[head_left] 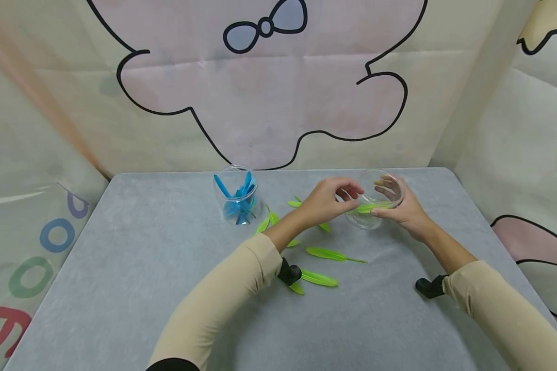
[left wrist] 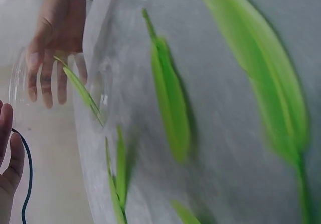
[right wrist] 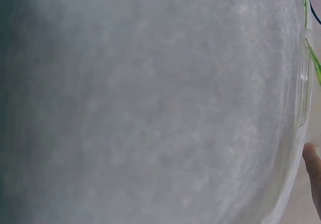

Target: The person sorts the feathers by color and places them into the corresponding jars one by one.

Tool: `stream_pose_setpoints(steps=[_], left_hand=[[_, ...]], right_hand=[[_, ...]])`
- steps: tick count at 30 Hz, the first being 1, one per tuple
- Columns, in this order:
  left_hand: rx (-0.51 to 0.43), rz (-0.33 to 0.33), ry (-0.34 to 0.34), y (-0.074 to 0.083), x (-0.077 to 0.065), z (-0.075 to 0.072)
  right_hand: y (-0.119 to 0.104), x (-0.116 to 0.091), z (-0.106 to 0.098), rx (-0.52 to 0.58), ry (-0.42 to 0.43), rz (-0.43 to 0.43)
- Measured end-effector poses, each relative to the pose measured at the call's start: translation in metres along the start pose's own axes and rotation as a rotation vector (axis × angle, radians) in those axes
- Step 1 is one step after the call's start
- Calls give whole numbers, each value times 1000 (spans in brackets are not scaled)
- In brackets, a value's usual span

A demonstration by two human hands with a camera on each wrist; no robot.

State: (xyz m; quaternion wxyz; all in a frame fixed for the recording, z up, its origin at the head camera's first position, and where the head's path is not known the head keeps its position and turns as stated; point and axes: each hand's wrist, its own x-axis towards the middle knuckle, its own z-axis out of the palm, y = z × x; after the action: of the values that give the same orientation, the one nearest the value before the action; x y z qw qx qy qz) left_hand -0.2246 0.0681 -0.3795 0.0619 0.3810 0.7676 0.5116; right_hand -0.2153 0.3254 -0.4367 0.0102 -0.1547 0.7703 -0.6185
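On the right side of the table, my right hand (head_left: 408,214) grips a clear plastic cup (head_left: 364,221), thumb on the near side and fingers behind the wall. A green feather (left wrist: 80,86) lies inside this cup in the left wrist view. My left hand (head_left: 329,200) hovers at the cup's left side, fingers loosely bent with nothing seen between them. Below and around the left forearm, several loose green feathers (head_left: 326,253) are spread on the table. Only a fingertip (right wrist: 313,169) of the right hand and the cup's edge (right wrist: 303,83) show in the right wrist view.
A second clear cup (head_left: 227,210) with blue feathers (head_left: 242,203) stands at the table's back left. The grey-covered table (head_left: 120,278) meets a printed cloth backdrop (head_left: 269,93) behind, with printed sheets at both sides.
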Motion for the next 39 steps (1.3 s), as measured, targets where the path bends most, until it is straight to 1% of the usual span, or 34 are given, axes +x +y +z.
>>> stream_pose_setpoints(steps=[5,9,16,19,22,26,29,33,39], left_hand=[[-2,-6,-36,-7,-12,-7],[9,-5,-94,-10,-22,-11],[51,-8,-204,-11,-44,-10],[49,-22,-244,-11,-55,-10],[51,-36,-273,-11,-64,-10],[56,-22,-295,-14,-74,-11],[48,-15,-323,-15,-81,-13],[46,-44,-370,-17,-92,-16],[39,-86,-417,-21,-111,-22]], right_hand=[[0,2,0,-16,3,8],[1,2,-1,-19,6,6],[1,1,-1,-46,12,9],[2,0,-1,-32,10,1],[2,0,-2,-13,5,-6],[2,1,-2,-10,-1,-5],[2,0,-2,-18,-4,3],[1,0,-2,-32,-6,18],[-1,0,-2,-52,-2,23]])
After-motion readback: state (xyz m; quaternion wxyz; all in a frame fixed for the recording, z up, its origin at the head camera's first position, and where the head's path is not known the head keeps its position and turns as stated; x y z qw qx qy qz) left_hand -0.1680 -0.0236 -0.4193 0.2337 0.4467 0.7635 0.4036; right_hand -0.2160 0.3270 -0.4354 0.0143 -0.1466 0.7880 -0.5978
